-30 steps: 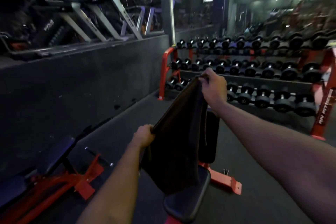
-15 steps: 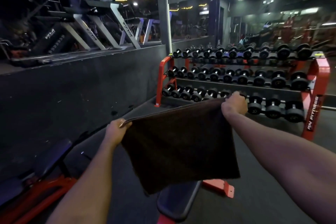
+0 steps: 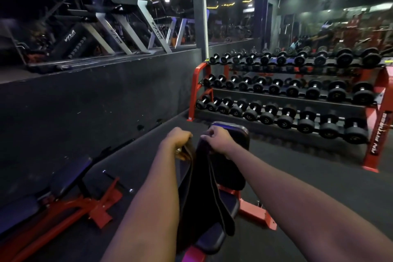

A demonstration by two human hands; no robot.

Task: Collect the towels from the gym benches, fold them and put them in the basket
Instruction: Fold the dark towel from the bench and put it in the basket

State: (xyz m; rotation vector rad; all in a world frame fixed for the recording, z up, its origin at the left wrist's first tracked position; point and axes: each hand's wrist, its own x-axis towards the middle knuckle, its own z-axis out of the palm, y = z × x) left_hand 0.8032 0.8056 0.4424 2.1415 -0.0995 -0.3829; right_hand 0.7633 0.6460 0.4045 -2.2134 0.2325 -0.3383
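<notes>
A dark brown towel (image 3: pixel 200 189) hangs doubled over between my two hands, above a black padded gym bench (image 3: pixel 228 134) with a red frame. My left hand (image 3: pixel 178 138) grips one top corner and my right hand (image 3: pixel 215 139) grips the other, close beside it. The towel's folded layers droop down over the bench seat (image 3: pixel 212 240). No basket is in view.
A red dumbbell rack (image 3: pixel 376 134) with three rows of black dumbbells stands ahead on the right. A second red-framed bench (image 3: pixel 70 178) lies low on the left by a dark wall. Treadmills (image 3: pixel 119 34) stand on the raised platform behind it.
My hands have come together from spread apart, folding the stretched-out towel in half. They have also dropped lower, over the bench.
</notes>
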